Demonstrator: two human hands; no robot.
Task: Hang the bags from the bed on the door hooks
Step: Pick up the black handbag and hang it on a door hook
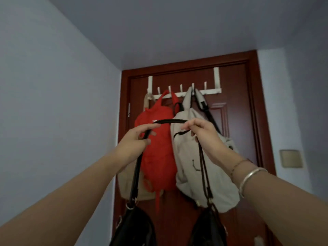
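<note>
At the bottom of my view hangs a black handbag (134,226), its body split by the frame edge into two dark lobes, carried by a long black strap (168,121) that I hold stretched level between both hands. My left hand (136,139) is pinched closed on the strap where it bends down toward a metal ring at the bag's left side; my right hand (200,134) is closed on the other end, fingers curled round the thin strap as it drops to the bag's right side. A silver bangle (250,178) and a fine chain sit on my right wrist.

Beyond the strap, three bags already hang on the dark red door (248,121): a red bag (158,150) in the middle, a pale grey backpack (198,167) to its right, and a beige bag (127,185) mostly hidden behind the red one on the left. All three hang from a white over-door hook rack (186,93) near the top of the door.

By my reading, the job is well advanced: three bags are up and this handbag is not yet on a hook, its strap held below the rack and apart from it. Several prongs look bare, notably the one at the far right. The bed is out of view, so I cannot tell whether more bags wait there.
</note>
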